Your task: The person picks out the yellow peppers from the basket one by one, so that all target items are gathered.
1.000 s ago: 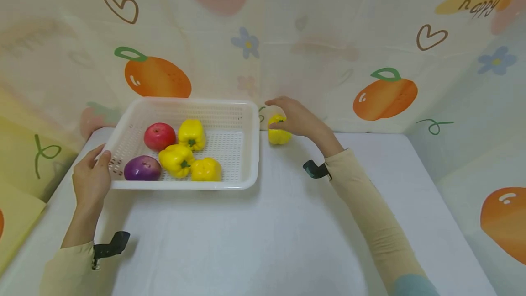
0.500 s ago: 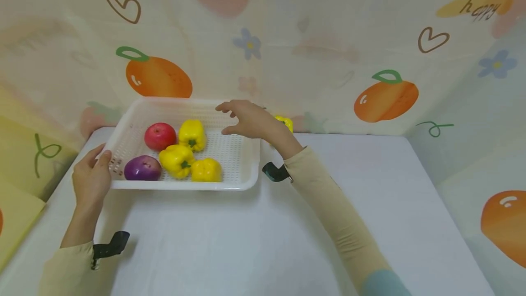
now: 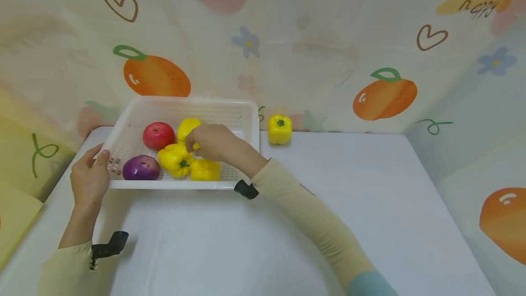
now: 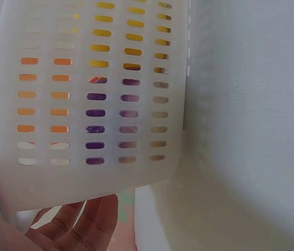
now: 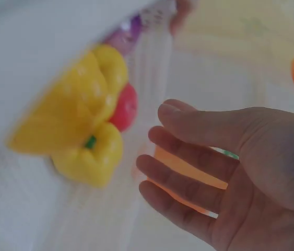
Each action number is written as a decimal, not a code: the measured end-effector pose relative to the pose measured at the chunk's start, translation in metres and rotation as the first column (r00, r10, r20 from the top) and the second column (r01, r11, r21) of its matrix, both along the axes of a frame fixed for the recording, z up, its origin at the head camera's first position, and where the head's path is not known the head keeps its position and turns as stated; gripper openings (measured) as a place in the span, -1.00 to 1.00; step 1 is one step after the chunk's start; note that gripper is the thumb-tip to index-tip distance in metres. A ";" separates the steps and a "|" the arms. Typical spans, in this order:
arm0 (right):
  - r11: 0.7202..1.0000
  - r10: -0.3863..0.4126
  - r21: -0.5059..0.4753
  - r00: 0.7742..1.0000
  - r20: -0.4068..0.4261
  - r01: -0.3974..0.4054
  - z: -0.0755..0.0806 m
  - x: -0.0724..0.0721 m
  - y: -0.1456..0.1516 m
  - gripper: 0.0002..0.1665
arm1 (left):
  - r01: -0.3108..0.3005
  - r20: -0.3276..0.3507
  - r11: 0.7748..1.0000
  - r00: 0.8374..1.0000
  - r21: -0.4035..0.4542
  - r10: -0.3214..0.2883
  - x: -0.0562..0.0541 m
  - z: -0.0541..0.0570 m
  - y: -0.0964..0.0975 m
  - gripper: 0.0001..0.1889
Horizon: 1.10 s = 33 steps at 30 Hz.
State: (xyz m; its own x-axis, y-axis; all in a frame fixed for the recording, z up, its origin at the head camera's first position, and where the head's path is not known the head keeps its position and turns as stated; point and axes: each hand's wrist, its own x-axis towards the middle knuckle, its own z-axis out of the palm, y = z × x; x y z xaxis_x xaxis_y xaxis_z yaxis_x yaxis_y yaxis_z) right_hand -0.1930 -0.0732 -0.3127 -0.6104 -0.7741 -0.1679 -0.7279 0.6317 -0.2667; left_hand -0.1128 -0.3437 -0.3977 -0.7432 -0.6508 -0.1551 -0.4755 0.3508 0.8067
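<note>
A white perforated plastic basket (image 3: 230, 185) sits on the table, and my left hand (image 3: 89, 175) grips its left end, thumb at the rim. In the left wrist view, fingers (image 4: 105, 217) reach under that rim. Inside are three yellow bell peppers (image 3: 174, 155), a red round fruit (image 3: 159, 136) and a glossy purple round vegetable (image 3: 141, 168). My right hand (image 3: 215, 143) is over the basket, overlapping the back pepper (image 3: 189, 128) in the head view. In the right wrist view its relaxed fingers (image 5: 180, 172) hold nothing, apart from the peppers.
Another yellow bell pepper (image 3: 280, 129) stands upright on the table just right of the basket, near the back edge. A white cloth covers the table (image 3: 230, 241). Behind it hangs a curtain (image 3: 312, 72) printed with oranges, hearts and flowers.
My right hand has moved left from the lone yellow bell pepper to over the peppers in the basket, uncovering the lone one. My left hand stays on the basket's rim.
</note>
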 end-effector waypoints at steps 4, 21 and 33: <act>0.996 0.040 0.084 0.999 -0.032 -0.037 -0.014 0.011 -0.015 -0.67 | -0.003 -0.010 1.000 1.000 0.004 0.003 -0.001 -0.001 0.001 -0.47; 0.966 0.111 0.247 0.987 -0.115 -0.080 -0.042 0.016 -0.035 -0.81 | -0.002 0.003 0.999 1.000 0.035 0.002 -0.002 0.000 0.000 -0.47; 0.939 0.007 0.345 1.000 -0.005 -0.005 -0.034 0.010 -0.015 -0.69 | -0.011 -0.009 0.999 1.000 0.033 0.012 0.000 -0.001 0.000 -0.47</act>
State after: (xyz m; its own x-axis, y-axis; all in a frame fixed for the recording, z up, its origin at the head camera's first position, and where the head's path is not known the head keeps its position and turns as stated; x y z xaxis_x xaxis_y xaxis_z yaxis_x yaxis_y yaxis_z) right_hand -0.1834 -0.0885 -0.3470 -0.6076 -0.6728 -0.4220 -0.7328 0.6799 -0.0288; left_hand -0.1129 -0.3434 -0.3984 -0.7372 -0.6539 -0.1703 -0.4722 0.3183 0.8220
